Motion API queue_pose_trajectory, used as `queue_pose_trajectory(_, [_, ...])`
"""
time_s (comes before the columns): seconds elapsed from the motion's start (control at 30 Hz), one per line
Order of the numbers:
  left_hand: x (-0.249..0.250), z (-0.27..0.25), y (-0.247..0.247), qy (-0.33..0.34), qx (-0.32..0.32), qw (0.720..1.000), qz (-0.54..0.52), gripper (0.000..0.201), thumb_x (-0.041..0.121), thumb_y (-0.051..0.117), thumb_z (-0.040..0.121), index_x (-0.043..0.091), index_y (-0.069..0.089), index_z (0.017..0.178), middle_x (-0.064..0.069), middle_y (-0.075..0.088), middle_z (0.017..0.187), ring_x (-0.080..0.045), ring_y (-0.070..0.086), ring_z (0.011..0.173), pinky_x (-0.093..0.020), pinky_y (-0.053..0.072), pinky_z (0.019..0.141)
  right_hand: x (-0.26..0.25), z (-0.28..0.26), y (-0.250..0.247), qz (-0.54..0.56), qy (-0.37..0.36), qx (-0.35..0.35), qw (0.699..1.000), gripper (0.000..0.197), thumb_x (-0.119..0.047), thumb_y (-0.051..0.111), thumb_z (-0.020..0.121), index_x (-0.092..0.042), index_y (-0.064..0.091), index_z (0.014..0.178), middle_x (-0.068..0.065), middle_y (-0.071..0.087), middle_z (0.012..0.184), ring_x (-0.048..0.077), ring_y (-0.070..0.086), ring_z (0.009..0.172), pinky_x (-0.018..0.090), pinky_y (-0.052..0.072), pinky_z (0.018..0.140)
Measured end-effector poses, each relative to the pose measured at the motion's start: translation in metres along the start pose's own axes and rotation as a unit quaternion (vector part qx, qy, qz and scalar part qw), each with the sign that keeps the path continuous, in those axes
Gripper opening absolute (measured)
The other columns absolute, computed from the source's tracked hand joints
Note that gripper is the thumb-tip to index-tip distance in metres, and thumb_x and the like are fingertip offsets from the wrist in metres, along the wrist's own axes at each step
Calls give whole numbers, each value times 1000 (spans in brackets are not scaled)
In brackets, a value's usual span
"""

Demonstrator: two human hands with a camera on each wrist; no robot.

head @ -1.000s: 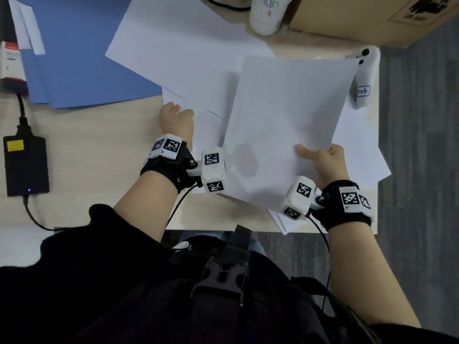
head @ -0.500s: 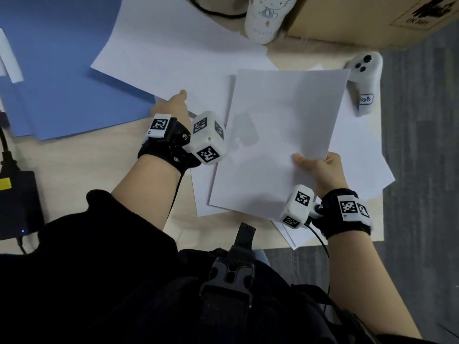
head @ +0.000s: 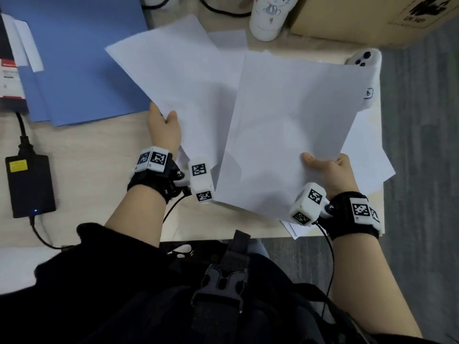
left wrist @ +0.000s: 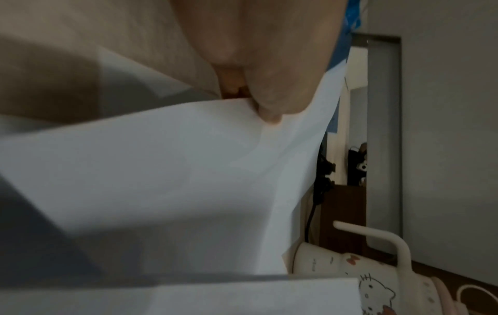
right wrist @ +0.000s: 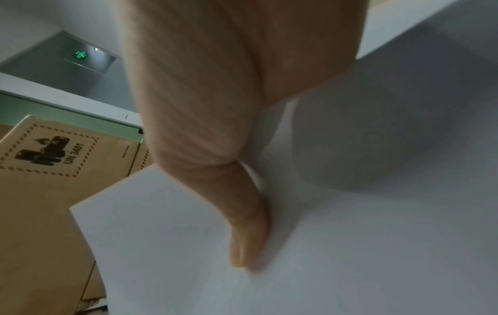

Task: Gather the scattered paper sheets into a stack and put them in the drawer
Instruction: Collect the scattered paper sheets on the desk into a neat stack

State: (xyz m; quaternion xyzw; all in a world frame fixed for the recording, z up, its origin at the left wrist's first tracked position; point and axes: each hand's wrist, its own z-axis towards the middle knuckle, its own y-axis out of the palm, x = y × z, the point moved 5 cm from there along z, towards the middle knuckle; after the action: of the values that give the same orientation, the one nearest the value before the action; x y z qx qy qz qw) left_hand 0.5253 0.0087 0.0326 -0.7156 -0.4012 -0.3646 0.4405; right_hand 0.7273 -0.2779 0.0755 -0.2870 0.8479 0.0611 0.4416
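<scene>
**Gathering under way, two sheets lifted, no drawer in sight**

Right hand (head: 330,175) grips a white paper sheet (head: 293,125) at its near right corner, right of centre in the head view. Thumb lies on top; the other fingers are hidden beneath, so the sheet is pinched between them. It may be more than one sheet; the edges do not show clearly enough to count. Right wrist view confirms the thumb (right wrist: 248,234) pressed flat on the paper.

Left hand (head: 165,127), centre-left of the frame, pinches a second sheet (head: 183,78) at its lower left edge. That sheet angles toward upper centre and appears to pass under the left edge of the right hand's sheet. In the left wrist view the fingertips (left wrist: 269,106) close on the paper's edge, which buckles slightly at the grip.

More loose sheets (head: 367,157) lie on the tabletop (head: 87,157) at centre right, spreading past its near right corner, and one corner (head: 228,38) shows at upper centre. These are not yet collected.

Judgement: early to middle of the gathering. Two handfuls are up but not merged or squared; several sheets remain down. No drawer shows in any view, so stowing has not begun.

Around them: a blue folder (head: 74,58) at upper left, a black power adapter (head: 29,184) at left, a cartoon-cat cup (head: 270,16) at top centre, a cardboard box (head: 372,18) at upper right, and a white controller (head: 367,63) just off the held sheet's far right corner.
</scene>
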Motion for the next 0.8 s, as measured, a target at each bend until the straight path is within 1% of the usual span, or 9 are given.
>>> queue_pose_trajectory(0.07, [-8,-13,-3,-18,-44,999,1,29,-2,42,86,14,52,108,-7,62,107,-20,60,101,-34,50,94,4,-7,-3,5,8,-9,1000,20,-12,74,73,0,65,86,16,56,81,25,55,71,37,44,67])
queue_pose_trajectory(0.2, [-25,-39,3,-53,-140,984,98,37,-1,46,88,5,50,124,-11,59,125,-25,57,115,-41,45,102,13,-17,-11,-8,17,-31,999,6,-1,69,79,0,64,78,10,61,67,20,60,57,28,50,60])
queue_pose_trajectory(0.33, [-37,-60,15,-55,-191,967,159,35,5,54,89,1,47,123,-17,57,125,-32,56,113,-46,47,98,27,-23,-17,-10,32,-38,999,5,4,68,79,3,63,78,7,62,62,19,60,53,26,51,54])
queue_pose_trajectory(0.4, [-38,-63,19,-40,-164,969,179,31,8,56,89,0,51,119,-15,60,116,-30,58,105,-37,49,91,33,-24,-18,4,42,-37,998,4,6,66,79,5,63,79,5,64,60,19,62,51,26,52,52])
queue_pose_trajectory(0.5, [-30,-61,17,-3,-55,971,233,23,11,55,90,-6,59,104,-15,60,95,-26,55,86,-27,38,68,38,-26,-22,0,43,-26,999,3,6,66,80,4,64,80,4,65,60,19,63,51,25,51,51])
queue_pose_trajectory(0.57, [-26,-58,16,9,-12,975,223,22,14,59,88,-6,62,96,-18,60,98,-29,56,90,-31,43,75,40,-25,-24,-1,43,-19,999,3,5,67,80,3,64,79,6,65,62,19,63,53,26,52,53])
queue_pose_trajectory(0.67, [-23,-57,27,8,-30,973,231,20,19,70,78,2,66,87,-20,57,109,-28,49,106,-21,38,82,41,-24,-24,-11,43,-14,999,3,1,69,79,2,66,80,14,64,74,24,63,63,34,53,65])
queue_pose_trajectory(0.73, [-22,-58,37,-11,-48,972,232,19,22,74,71,9,65,82,-19,58,113,-29,49,109,-21,37,80,40,-21,-23,-6,44,-13,999,3,2,68,79,1,66,77,9,66,68,23,63,60,32,54,63])
queue_pose_trajectory(0.8, [-21,-58,42,-40,-48,976,207,18,23,75,64,17,62,75,-17,60,110,-30,55,105,-28,47,81,39,-18,-22,-5,42,-11,999,6,3,68,79,0,66,75,5,67,63,20,64,57,29,54,59])
